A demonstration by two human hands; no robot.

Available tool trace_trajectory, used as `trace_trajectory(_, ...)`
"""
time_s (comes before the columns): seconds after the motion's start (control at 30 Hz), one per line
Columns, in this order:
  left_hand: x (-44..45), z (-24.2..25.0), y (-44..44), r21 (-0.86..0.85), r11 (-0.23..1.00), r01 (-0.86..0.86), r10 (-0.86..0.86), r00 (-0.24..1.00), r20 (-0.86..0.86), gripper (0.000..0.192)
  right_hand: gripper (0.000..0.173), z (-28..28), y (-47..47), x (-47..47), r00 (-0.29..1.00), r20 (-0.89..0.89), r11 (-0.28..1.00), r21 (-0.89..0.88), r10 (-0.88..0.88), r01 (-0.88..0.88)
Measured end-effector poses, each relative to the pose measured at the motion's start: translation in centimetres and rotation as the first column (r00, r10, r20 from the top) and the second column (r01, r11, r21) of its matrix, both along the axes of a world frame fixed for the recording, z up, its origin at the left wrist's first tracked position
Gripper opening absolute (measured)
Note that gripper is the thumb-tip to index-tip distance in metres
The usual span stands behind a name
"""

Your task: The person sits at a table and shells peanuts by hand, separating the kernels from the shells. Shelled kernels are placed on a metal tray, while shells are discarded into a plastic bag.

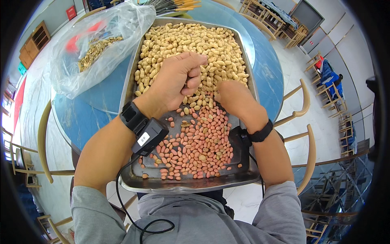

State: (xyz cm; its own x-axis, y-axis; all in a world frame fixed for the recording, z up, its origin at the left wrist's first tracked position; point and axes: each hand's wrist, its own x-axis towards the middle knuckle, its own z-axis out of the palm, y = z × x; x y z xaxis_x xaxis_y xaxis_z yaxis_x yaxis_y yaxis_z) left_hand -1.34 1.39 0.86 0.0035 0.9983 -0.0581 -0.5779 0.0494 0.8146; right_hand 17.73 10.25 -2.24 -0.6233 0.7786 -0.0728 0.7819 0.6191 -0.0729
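Note:
A metal tray (189, 190) lies before me, its far part heaped with unshelled peanuts (189, 36). Pink-skinned shelled peanuts (195, 143) are spread over the near part, with a few shell bits among them. My left hand (179, 79) is above the middle of the heap, fingers curled inward; whether something is between them cannot be told. To its right, my right hand (233, 96) is bent down at the near edge of the heap, its fingertips hidden. Each wrist wears a black strap with a small device.
A clear plastic bag (100, 61) holding empty shells lies left of the tray on the round blue table (271, 76). Skewers with orange handles (182, 6) lie at the far edge. Wooden chairs (301, 97) stand around; a black cable hangs from the left wrist device.

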Motion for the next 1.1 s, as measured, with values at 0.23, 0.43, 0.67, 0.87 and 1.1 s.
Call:
trace_trajectory(0.23,0.2,-0.3,-0.1,-0.017,0.999,-0.036,0.035,0.998,-0.047,0.013,0.017,2.8,0.7,1.2,0.788,-0.601,0.926,-0.358,-0.134,-0.116)
trace_trajectory(0.43,0.4,-0.5,0.6,0.037,0.998,-0.043,0.048,0.985,-0.163,0.021,0.027,3.5,0.6,1.1,0.321,-0.644,0.318,-0.674,-0.694,-0.666)
trace_trajectory(0.67,0.7,-0.7,0.5,0.077,0.995,-0.059,0.077,0.959,-0.273,0.018,0.029,2.9,-0.6,-0.3,0.414,-0.643,0.305,-0.712,-0.644,-0.633)
trace_trajectory(0.87,0.5,-1.3,0.8,0.096,0.983,-0.158,0.178,0.950,-0.257,0.016,0.020,2.9,-2.0,-1.5,0.266,-0.821,0.702,-0.571,-0.506,-0.426)
trace_trajectory(1.1,0.3,-1.3,0.9,0.124,0.986,-0.110,0.139,0.958,-0.253,0.016,0.017,1.1,-1.9,-1.7,0.152,-0.870,0.755,-0.485,-0.470,-0.442)
